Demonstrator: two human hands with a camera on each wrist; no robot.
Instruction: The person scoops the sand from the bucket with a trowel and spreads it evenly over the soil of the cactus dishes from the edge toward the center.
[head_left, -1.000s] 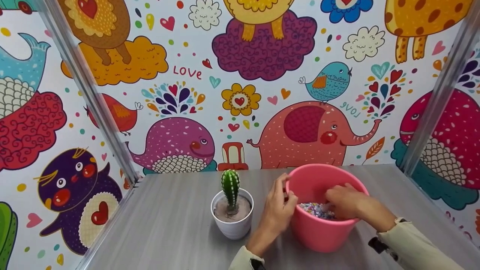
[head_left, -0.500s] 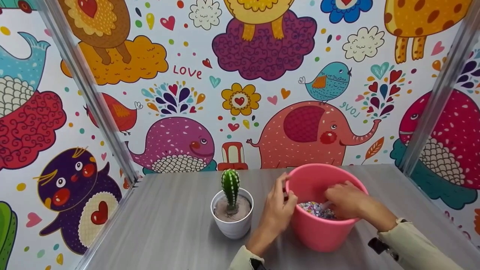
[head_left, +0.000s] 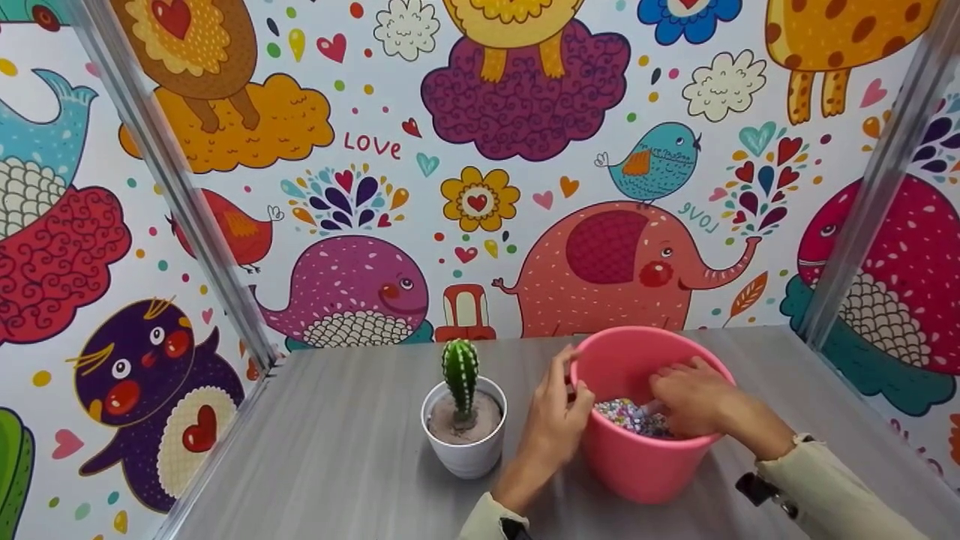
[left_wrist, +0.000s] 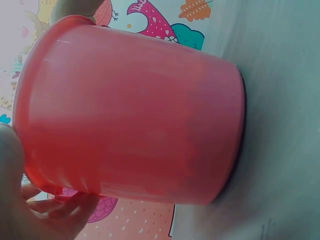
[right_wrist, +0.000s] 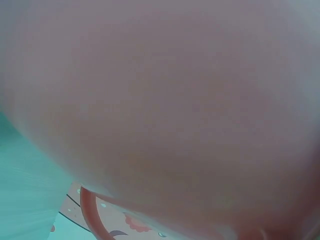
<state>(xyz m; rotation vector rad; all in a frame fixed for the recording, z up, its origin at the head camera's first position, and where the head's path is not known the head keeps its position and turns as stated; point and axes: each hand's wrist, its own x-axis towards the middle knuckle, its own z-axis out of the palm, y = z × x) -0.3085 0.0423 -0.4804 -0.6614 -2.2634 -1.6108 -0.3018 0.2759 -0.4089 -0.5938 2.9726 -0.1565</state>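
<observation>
A pink bucket (head_left: 637, 472) stands upright on the table and holds small multicoloured beads (head_left: 626, 414). My left hand (head_left: 555, 416) grips its left rim, thumb near the front and fingers around the outer wall. In the left wrist view, the fingers (left_wrist: 75, 212) touch the side of the bucket (left_wrist: 135, 115). My right hand (head_left: 694, 405) reaches over the right rim into the bucket, down at the beads. A small pale translucent piece (head_left: 654, 409) shows beside its thumb side; its kind is unclear. The right fingertips are hidden, and the right wrist view is mostly blurred skin.
A small cactus (head_left: 460, 379) in a white pot (head_left: 466, 457) stands left of the bucket, close to my left forearm. The grey table (head_left: 330, 450) is bounded by cartoon-printed walls (head_left: 480, 247) with metal corner posts (head_left: 191, 202).
Both hands stay almost still, the left at the rim and the right inside the bucket. The head view shifts very slightly.
</observation>
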